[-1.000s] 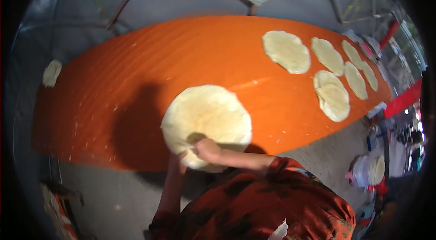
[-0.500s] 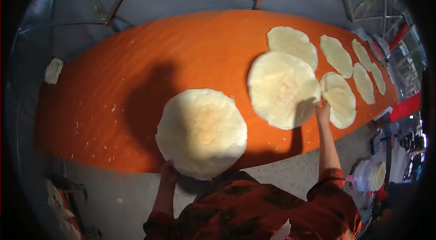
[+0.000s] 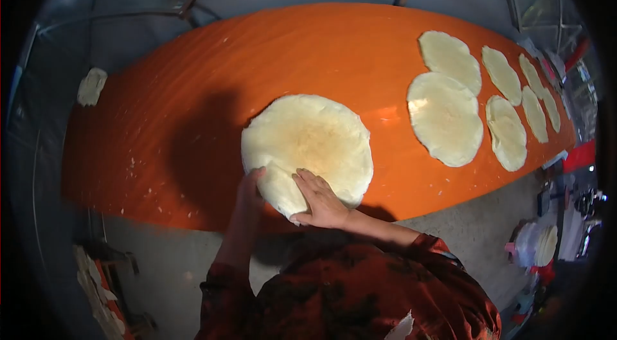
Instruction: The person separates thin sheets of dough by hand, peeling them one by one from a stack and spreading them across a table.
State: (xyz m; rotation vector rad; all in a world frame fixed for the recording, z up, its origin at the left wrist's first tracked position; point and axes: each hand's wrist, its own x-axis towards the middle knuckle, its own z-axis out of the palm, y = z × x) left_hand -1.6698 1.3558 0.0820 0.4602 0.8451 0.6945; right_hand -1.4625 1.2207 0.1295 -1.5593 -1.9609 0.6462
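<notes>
Head view: one big dough round (image 3: 321,134) lies flat on the orange bench (image 3: 289,31), by its near side, in front of the person; its near-left edge looks ruffled between the hands. Right hand (image 3: 324,205) palm down on the near part, fingers out fairly straight, thumb apart by the rim; open, no firm grip seen. Left hand (image 3: 255,179) at the left rim, in shade, fingertips against the edge; can't tell how far closed or if it pinches. Off to the right, a large round (image 3: 445,125) overlaps the back round (image 3: 450,62); smaller-looking rounds (image 3: 508,134) lie beyond. Risks, judged: dough looks thin and soft, so uneven pull between the two hands could tear or stretch the rim; pressing fingers could dent or poke through; the ruffle could crease and stick to itself; near rim is close to the bench edge, so a drag toward the body could let it sag over; overlapping rounds might stick together.
</notes>
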